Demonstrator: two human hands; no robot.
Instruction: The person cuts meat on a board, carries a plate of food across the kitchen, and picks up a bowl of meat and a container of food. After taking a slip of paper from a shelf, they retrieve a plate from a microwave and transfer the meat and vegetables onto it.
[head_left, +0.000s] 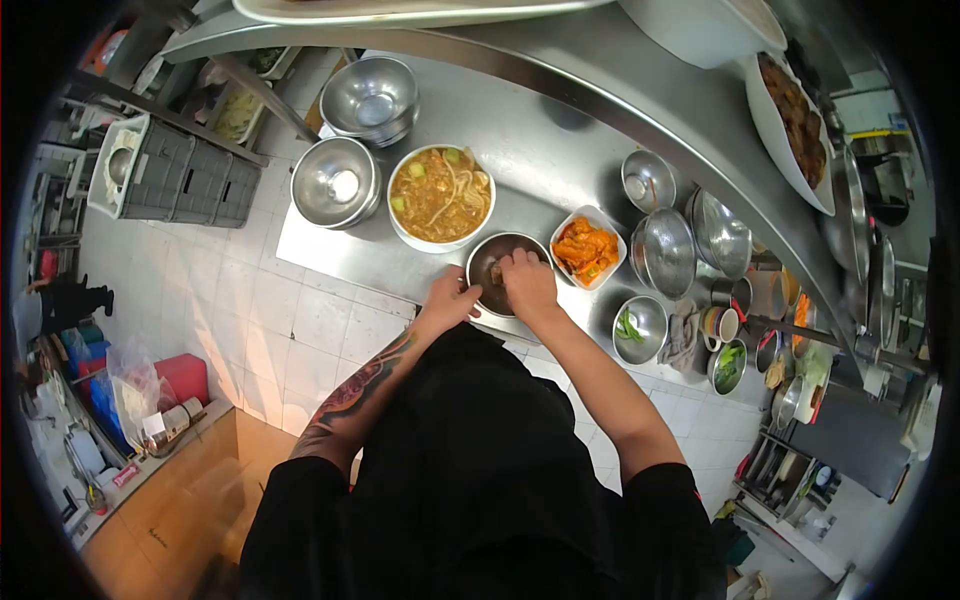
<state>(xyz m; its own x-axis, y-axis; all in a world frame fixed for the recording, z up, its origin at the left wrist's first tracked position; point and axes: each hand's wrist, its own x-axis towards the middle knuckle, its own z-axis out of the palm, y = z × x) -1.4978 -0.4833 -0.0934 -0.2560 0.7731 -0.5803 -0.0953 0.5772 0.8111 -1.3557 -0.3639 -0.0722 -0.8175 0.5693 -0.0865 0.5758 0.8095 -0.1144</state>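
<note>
A metal bowl [520, 240] stands near the front edge of the steel counter, in front of my body. My left hand [450, 301] is at its left rim, thumb and fingers closed on the edge. My right hand [528, 282] reaches into the bowl, fingers bent together around something small and brownish that I cannot make out. Just beyond my left hand is a white bowl of brown noodle soup [440, 195] with green pieces. A square white dish of orange-red food, kimchi-like [585, 250], is right of the metal bowl.
Stacked steel bowls [335, 182] stand at the counter's left end. More steel bowls [662, 255] and a small bowl with green peppers [640, 330] are on the right. A raised steel shelf [600, 85] curves overhead. A grey crate [190, 175] is at left.
</note>
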